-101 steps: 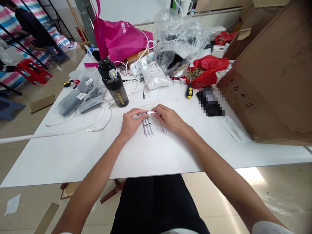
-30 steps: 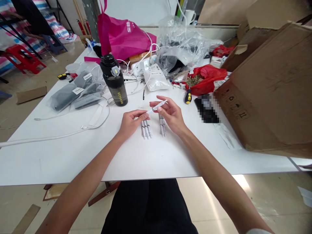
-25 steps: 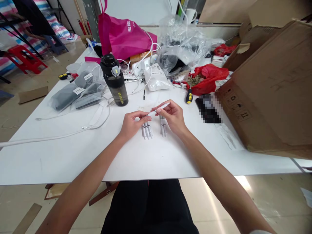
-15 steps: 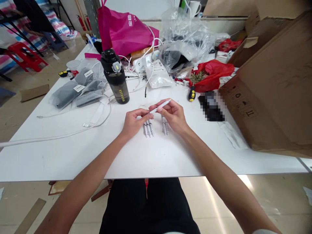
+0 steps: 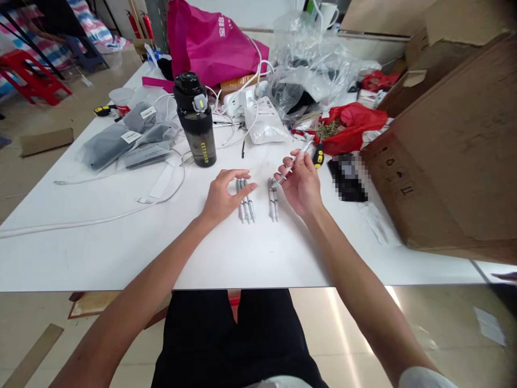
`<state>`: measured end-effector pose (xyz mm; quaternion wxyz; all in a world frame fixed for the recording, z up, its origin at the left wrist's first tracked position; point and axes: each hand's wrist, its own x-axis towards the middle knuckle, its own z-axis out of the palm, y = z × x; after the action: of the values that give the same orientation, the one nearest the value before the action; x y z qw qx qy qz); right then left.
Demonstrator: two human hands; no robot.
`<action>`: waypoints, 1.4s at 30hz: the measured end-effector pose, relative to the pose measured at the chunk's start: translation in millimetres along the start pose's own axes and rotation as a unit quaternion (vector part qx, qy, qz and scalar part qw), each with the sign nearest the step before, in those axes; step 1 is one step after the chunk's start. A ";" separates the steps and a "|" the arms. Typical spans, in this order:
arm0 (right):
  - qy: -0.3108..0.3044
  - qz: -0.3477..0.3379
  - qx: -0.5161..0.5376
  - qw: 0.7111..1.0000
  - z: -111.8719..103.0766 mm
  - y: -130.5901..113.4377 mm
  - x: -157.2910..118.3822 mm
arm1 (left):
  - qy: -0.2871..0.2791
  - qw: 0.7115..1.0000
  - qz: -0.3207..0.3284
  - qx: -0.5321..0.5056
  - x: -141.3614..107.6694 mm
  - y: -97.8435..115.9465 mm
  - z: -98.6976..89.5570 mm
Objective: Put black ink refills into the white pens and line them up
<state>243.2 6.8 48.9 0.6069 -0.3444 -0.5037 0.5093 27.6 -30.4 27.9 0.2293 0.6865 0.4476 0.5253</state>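
A white pen [image 5: 287, 169] lies slanted across the fingers of my right hand [image 5: 304, 186], which is closed on it above the table. Just below its lower end, two more white pens [image 5: 273, 207] lie side by side on the tabletop. My left hand [image 5: 224, 196] holds nothing; its thumb and fingers are apart, beside and partly over a row of three white pens [image 5: 246, 207]. The fingertips hide some of that row's upper part, and I cannot tell whether they touch it.
A dark water bottle [image 5: 197, 126] stands behind my left hand. Wrapped grey packages [image 5: 111, 145] and a white cable [image 5: 121, 227] lie at left. A screwdriver [image 5: 319, 156] and a red plastic bag [image 5: 351, 121] are beyond my right hand. A large cardboard box [image 5: 452, 161] fills the right side.
My hands have moved apart. The right hand has carried the pen to the right and turned it, while the left hand has let go of it and opened near the left row.
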 end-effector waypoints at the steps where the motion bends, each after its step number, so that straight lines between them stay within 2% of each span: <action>1: 0.005 0.009 0.005 1.000 -7.1 -3.3 4.1 | 0.013 1.000 -0.013 0.001 1.9 -1.8 -1.5; 7: 0.024 0.027 0.090 0.995 -49.2 -10.0 13.1 | 0.069 0.996 -0.048 0.016 10.7 -15.0 -8.8; 11: 0.026 0.000 0.152 0.988 -62.0 -4.2 12.1 | 0.073 0.996 -0.053 0.018 11.8 -20.2 -9.5; 18: 0.039 0.023 0.149 0.988 -64.1 -3.0 12.3 | 0.051 0.996 -0.054 0.045 11.3 -22.0 -9.2; 25: 0.010 -0.003 0.135 0.991 -60.9 -6.3 14.5 | -0.022 0.994 -0.033 0.105 7.2 -35.8 -6.1; 28: 0.030 -0.003 0.141 0.989 -53.9 -8.0 18.6 | -0.060 0.987 -0.040 0.147 5.6 -38.0 -6.6; 31: 0.060 0.037 0.149 0.986 -46.5 -10.4 21.7 | -0.086 0.979 -0.057 0.177 5.7 -35.1 -8.6; 34: 0.067 0.078 0.101 0.990 -45.8 -14.9 15.3 | -0.095 0.976 -0.058 0.188 6.7 -30.8 -12.1; 38: 0.051 0.044 -0.034 0.997 -56.3 -18.4 -21.0 | -0.090 0.965 -0.070 0.237 7.7 -25.4 -17.5; 40: 0.059 0.018 -0.130 0.990 -63.2 -15.9 -46.7 | -0.086 0.957 -0.085 0.263 7.8 -22.8 -19.2; 42: 0.050 0.007 -0.249 0.967 -68.7 -10.2 -69.9 | -0.091 0.951 -0.096 0.279 7.6 -20.4 -19.5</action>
<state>313.9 -56.6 22.6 0.5227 -0.5132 -0.5815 0.3539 2.2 -16.8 22.5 0.1176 0.7218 0.6174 0.2897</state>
